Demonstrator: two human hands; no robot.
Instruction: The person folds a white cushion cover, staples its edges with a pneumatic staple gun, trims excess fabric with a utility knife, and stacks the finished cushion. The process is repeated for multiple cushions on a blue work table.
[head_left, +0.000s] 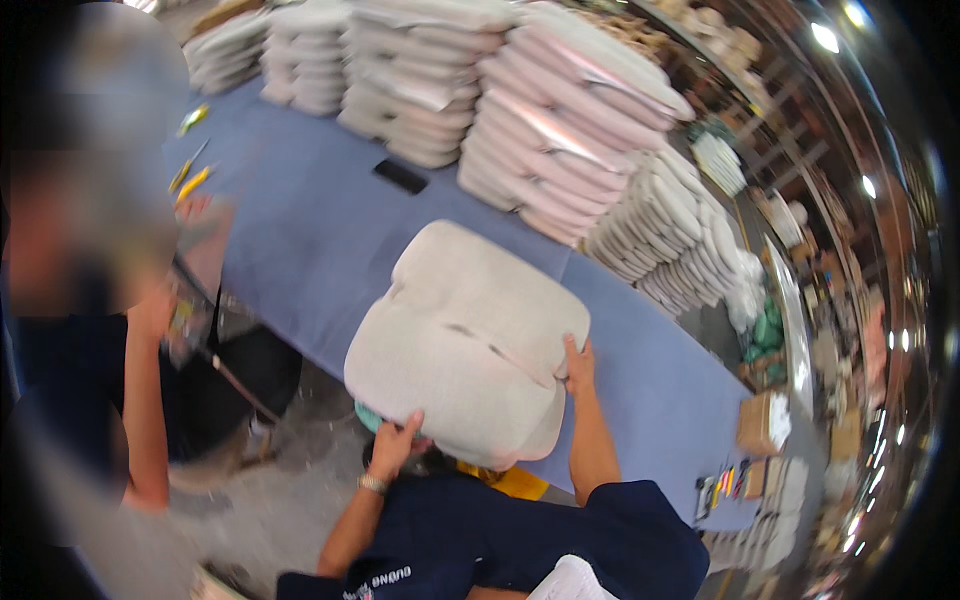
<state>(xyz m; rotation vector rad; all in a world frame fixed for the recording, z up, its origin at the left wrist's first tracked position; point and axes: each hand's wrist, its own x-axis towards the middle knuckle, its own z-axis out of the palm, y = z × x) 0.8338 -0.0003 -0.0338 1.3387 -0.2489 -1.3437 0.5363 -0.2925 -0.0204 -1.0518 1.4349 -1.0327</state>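
Note:
A light grey, contoured seat cushion (450,300) with a dark slit along its middle is held in front of my body, over the near edge of the blue-covered table. At its lower left edge, my left hand (395,447) is closed with the thumb on top and the fingers underneath. My right hand (578,366) grips the right edge, its lower fingers partly hidden by the cushion. Something green (368,416) peeks out beneath the left edge, too covered to name.
Tall stacks of similar cushions (570,120) line the table's far side. A black phone (400,177) and yellow-handled tools (193,183) lie on the blue table (290,220). Another person's arm (147,400) is at the left. A cardboard box (763,422) stands at the right end.

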